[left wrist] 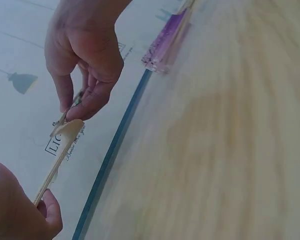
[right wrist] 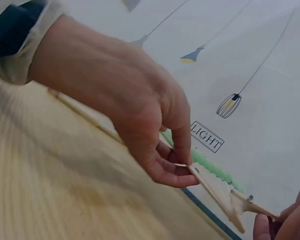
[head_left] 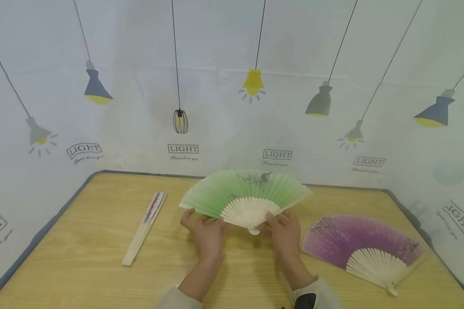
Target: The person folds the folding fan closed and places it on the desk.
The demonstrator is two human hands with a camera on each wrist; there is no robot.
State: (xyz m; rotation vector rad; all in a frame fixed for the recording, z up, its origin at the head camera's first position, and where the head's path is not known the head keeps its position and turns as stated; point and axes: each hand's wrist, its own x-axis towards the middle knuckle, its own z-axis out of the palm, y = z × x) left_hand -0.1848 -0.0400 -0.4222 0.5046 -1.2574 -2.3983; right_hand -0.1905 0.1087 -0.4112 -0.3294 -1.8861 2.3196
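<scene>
A green folding fan point(head_left: 212, 191), spread wide with pale wooden ribs and a dark printed pattern, is held up above the table in the head view. My left hand point(head_left: 209, 238) grips its left edge. On the other side, my right hand point(head_left: 286, 234) pinches the right outer rib near the pivot. In the left wrist view the fan's ribs point(left wrist: 54, 170) appear nearly edge-on between both hands. The right wrist view has my right hand point(right wrist: 145, 112) with thumb and fingertips on a rib; part of my left hand point(right wrist: 295, 215) shows at the lower right.
A spread purple folding fan point(head_left: 361, 234) lies on the wooden table point(head_left: 77, 240) to the right. To the left lies a closed folding fan point(head_left: 145, 227) with pale sticks. White cloth walls point(head_left: 224, 86) printed with lamps surround the table's back and sides.
</scene>
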